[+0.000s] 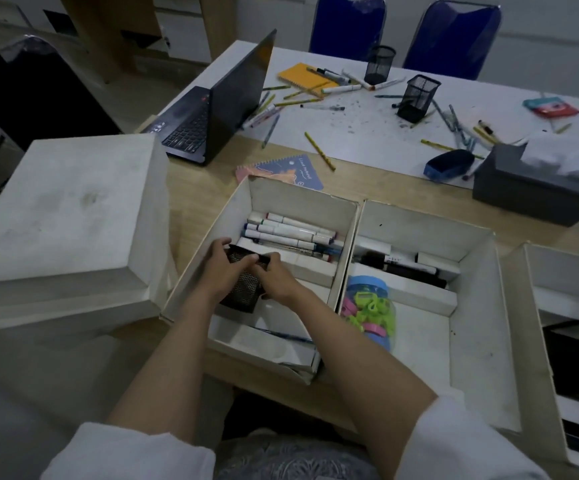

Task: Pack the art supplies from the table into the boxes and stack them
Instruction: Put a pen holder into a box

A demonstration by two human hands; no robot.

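i have both my left hand (219,268) and right hand (277,276) gripping the mesh cup (244,282) inside the open box (208,233) (markers (291,233) fill its far compartment); the box to its right (475,271) holds a jar of clips (367,308).

Black mesh pen cup (244,289) — tilted, inside open white box (208,233).

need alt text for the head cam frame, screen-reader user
Both hands, left hand and right hand, grip a black mesh pen cup over an open white box holding markers. A second open box beside it holds a jar of clips; loose pens litter the table beyond.
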